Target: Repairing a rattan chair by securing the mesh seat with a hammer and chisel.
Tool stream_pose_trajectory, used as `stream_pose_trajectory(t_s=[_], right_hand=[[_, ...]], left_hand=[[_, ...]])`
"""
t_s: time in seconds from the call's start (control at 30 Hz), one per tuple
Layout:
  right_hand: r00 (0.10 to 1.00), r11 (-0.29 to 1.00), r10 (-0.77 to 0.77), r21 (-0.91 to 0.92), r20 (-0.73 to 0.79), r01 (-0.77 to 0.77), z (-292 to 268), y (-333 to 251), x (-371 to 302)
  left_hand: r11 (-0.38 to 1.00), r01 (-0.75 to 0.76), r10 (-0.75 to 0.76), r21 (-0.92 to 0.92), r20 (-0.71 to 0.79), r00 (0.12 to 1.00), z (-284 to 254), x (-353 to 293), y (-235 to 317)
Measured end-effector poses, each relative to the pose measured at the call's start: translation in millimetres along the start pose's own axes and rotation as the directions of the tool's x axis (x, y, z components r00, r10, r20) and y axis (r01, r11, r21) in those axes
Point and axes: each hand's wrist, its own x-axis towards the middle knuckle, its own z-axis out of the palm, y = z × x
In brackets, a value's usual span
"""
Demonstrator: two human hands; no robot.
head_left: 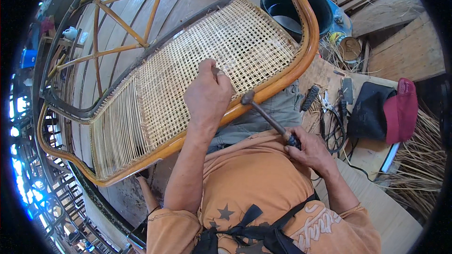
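Observation:
A rattan chair frame [301, 61] with a woven cane panel [197, 66] lies tilted across my lap. My left hand [207, 95] rests on the cane mesh near the frame's lower rail, its fingers pinched on something small that I cannot make out. My right hand [308, 148] grips the dark handle of a small hammer [266, 115]. The hammer's head sits against the orange rail just right of my left hand.
A black bucket [292, 4] stands behind the chair. On the wooden bench at right lie a red-and-black cap [391, 110], hand tools [329, 108] and a black cable. Loose cane strands [419, 160] pile at far right. A round tin [349, 48] sits near the bucket.

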Motion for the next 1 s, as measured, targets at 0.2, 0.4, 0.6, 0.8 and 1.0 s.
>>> stream_pose_trajectory(t_s=[0.2,0.4,0.6,0.8,1.0], right_hand=[[0.92,0.911,-0.392,-0.13,0.027,0.392,5.1,-0.9,4.3],[0.918,0.907,-0.37,-0.159,0.143,0.39,11.5,-16.8,18.5],[0.926,0.915,-0.379,-0.151,0.0,0.374,16.1,-13.1,18.0],[0.954,0.936,-0.298,-0.186,0.029,0.298,12.1,-11.7,20.2],[0.978,0.947,-0.178,-0.251,0.106,0.2,6.5,-20.6,23.8]], left_hand=[[1.0,-0.01,0.01,0.022,0.0,1.0,3.2,-3.5,-0.2],[0.997,0.064,-0.066,0.053,0.034,0.997,3.9,-5.5,12.3],[0.997,0.026,-0.027,0.073,0.009,1.0,7.6,-2.0,6.6],[0.99,0.119,-0.112,-0.081,0.084,0.99,-5.7,-5.6,1.1],[0.805,0.22,-0.254,-0.551,0.016,0.967,-22.4,6.5,-52.7]])
